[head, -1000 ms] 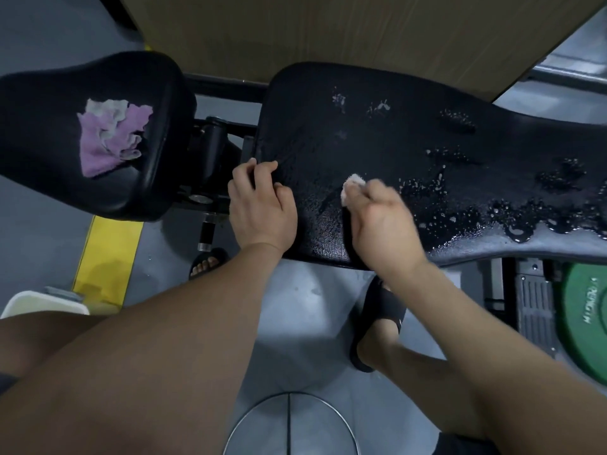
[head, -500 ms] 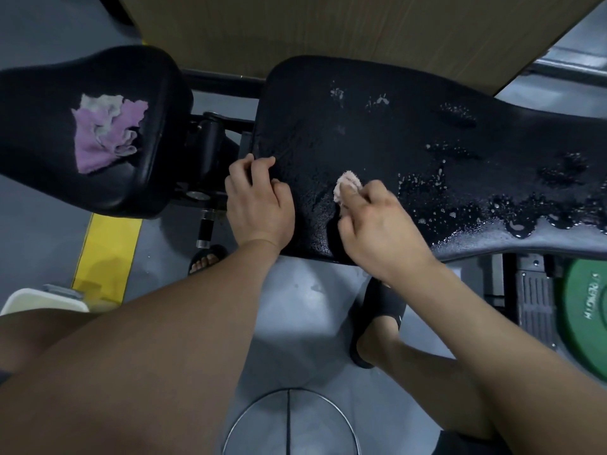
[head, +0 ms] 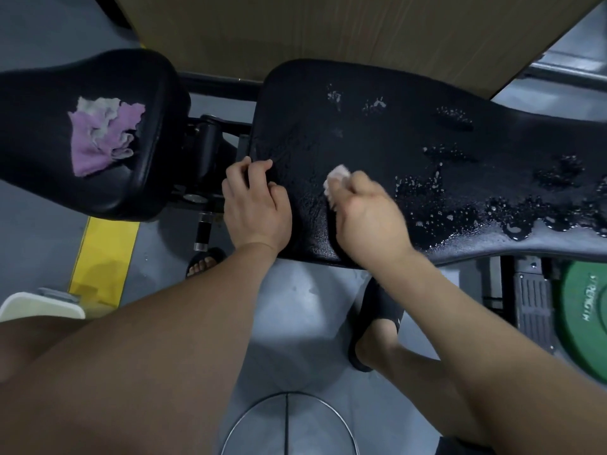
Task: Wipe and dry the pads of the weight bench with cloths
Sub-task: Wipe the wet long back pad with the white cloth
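The long black back pad [head: 410,133] of the weight bench stretches to the right, with water drops and puddles over its right half. My right hand [head: 368,218] is shut on a small pale pink cloth [head: 336,178] and presses it on the pad's left part. My left hand [head: 256,205] lies flat on the pad's left corner, fingers bent over the edge, holding nothing. The black seat pad [head: 42,172] sits at the left with a crumpled purple and grey cloth [head: 100,139] lying on it.
A wooden panel [head: 328,31] rises behind the bench. A green weight plate [head: 584,310] lies on the floor at the right. A yellow floor strip [head: 101,257] and a white container [head: 36,307] are at the left. My sandalled feet stand under the bench, and a metal ring [head: 285,421] lies below.
My right hand has shifted slightly on the pad with the pink cloth, rubbing the same left area. My left hand has stayed on the corner.
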Available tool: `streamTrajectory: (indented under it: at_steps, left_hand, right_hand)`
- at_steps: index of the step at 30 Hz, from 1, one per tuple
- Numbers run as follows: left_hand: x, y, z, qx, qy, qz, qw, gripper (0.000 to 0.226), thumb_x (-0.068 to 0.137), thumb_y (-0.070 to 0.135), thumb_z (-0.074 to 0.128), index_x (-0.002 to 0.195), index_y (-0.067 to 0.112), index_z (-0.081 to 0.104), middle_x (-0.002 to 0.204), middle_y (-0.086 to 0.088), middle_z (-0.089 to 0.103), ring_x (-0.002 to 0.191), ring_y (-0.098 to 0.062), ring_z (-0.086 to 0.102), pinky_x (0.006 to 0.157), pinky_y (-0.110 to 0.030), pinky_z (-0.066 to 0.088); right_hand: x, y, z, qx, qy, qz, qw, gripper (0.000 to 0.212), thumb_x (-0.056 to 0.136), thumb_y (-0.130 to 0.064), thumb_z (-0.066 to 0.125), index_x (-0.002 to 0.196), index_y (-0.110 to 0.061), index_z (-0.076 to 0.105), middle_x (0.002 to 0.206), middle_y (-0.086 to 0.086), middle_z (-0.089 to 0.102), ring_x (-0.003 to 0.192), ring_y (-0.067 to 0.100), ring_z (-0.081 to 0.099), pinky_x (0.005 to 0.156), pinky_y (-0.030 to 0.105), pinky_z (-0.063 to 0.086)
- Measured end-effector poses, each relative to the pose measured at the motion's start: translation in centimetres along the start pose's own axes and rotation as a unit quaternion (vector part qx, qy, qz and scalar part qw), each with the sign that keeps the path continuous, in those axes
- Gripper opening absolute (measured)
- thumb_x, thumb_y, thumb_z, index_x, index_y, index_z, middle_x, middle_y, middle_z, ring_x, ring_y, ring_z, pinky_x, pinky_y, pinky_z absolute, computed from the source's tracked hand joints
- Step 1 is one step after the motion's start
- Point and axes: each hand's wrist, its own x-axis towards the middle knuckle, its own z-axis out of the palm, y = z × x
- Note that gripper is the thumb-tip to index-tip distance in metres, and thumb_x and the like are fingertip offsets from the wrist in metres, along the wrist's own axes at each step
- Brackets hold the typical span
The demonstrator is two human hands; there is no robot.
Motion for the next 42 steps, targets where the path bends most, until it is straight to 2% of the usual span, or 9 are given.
streamTrajectory:
  at_steps: [5,10,13,16,22,26,31,37,42]
  left_hand:
    - [0.2,-0.3,0.2,0.010,0.003,0.005,1.000,0.038,0.090,0.021,0.048,0.126,0.014,0.062,0.138,-0.014,0.050,0.117,-0.032,0.051,0.082,-0.044,0.051]
    - [0.1,-0.2,0.0,0.005,-0.004,0.013,1.000,0.038,0.093,0.022,0.045,0.127,0.014,0.061,0.138,-0.012,0.049,0.119,-0.031,0.051,0.084,-0.044,0.051]
    - [0.2,-0.4,0.2,0.005,0.002,0.015,1.000,0.037,0.092,0.020,0.048,0.125,0.013,0.063,0.136,-0.014,0.051,0.117,-0.033,0.052,0.082,-0.044,0.052]
    - [0.2,-0.5,0.4,0.003,0.012,0.017,1.000,0.037,0.091,0.019,0.049,0.124,0.013,0.064,0.135,-0.015,0.052,0.117,-0.033,0.052,0.084,-0.045,0.052]
    - [0.2,-0.2,-0.1,0.010,-0.005,0.013,1.000,0.038,0.093,0.022,0.046,0.126,0.014,0.062,0.137,-0.013,0.049,0.119,-0.031,0.051,0.087,-0.044,0.053]
    - [0.2,0.6,-0.9,0.052,-0.039,0.022,0.998,0.043,0.092,0.028,0.039,0.126,0.012,0.060,0.135,-0.017,0.049,0.114,-0.036,0.053,0.082,-0.047,0.055]
    - [2.4,2.1,-2.2,0.077,-0.097,-0.015,0.992,0.034,0.094,0.028,0.049,0.124,0.012,0.051,0.129,-0.014,0.044,0.109,-0.036,0.050,0.086,-0.050,0.049]
    - [5.4,1.6,-1.3,0.052,-0.113,-0.110,0.986,0.057,0.103,0.044,0.041,0.147,0.009,0.037,0.141,-0.011,0.038,0.123,-0.034,0.045,0.089,-0.049,0.046]
    - [4.9,1.2,-0.3,0.083,-0.077,-0.106,0.988,0.049,0.102,0.043,0.035,0.134,0.009,0.050,0.121,-0.011,0.054,0.105,-0.031,0.055,0.068,-0.038,0.040]
  right_hand:
    - [-1.0,0.1,-0.1,-0.008,-0.030,-0.155,0.987,0.044,0.088,-0.012,0.053,0.131,-0.021,0.061,0.098,0.008,0.053,0.080,0.034,0.053,0.065,0.043,0.052]
    - [4.8,2.3,0.0,-0.016,0.028,-0.004,0.999,0.036,0.084,-0.001,0.057,0.118,-0.008,0.065,0.099,0.016,0.053,0.082,0.038,0.054,0.066,0.047,0.054]
    - [2.5,-0.1,0.7,0.018,0.012,-0.114,0.993,0.030,0.089,-0.005,0.057,0.118,-0.002,0.064,0.097,0.015,0.053,0.078,0.036,0.054,0.066,0.045,0.054]
    - [1.1,0.1,0.4,0.036,-0.018,-0.204,0.978,0.036,0.093,-0.009,0.057,0.129,-0.011,0.062,0.099,0.011,0.053,0.082,0.036,0.054,0.068,0.043,0.054]
    - [7.2,3.0,-0.1,-0.004,0.036,-0.049,0.998,0.029,0.092,-0.009,0.053,0.118,-0.008,0.065,0.099,0.016,0.050,0.083,0.039,0.055,0.066,0.049,0.056]
    - [5.0,1.8,-1.0,0.041,0.026,-0.059,0.997,0.025,0.096,-0.026,0.058,0.111,-0.009,0.068,0.105,0.014,0.048,0.093,0.039,0.055,0.075,0.043,0.056]
    - [3.9,1.9,-1.9,0.073,0.022,-0.082,0.994,0.015,0.088,-0.007,0.065,0.096,-0.015,0.076,0.105,0.006,0.057,0.089,0.032,0.055,0.072,0.045,0.056]
    - [7.4,1.4,-1.8,0.100,0.011,-0.128,0.987,0.035,0.094,-0.006,0.061,0.127,-0.016,0.068,0.105,0.003,0.061,0.092,0.028,0.056,0.074,0.043,0.056]
    - [13.3,2.3,-0.6,0.064,0.064,-0.071,0.993,0.024,0.094,-0.008,0.055,0.109,-0.009,0.073,0.096,0.011,0.056,0.086,0.034,0.053,0.066,0.042,0.053]
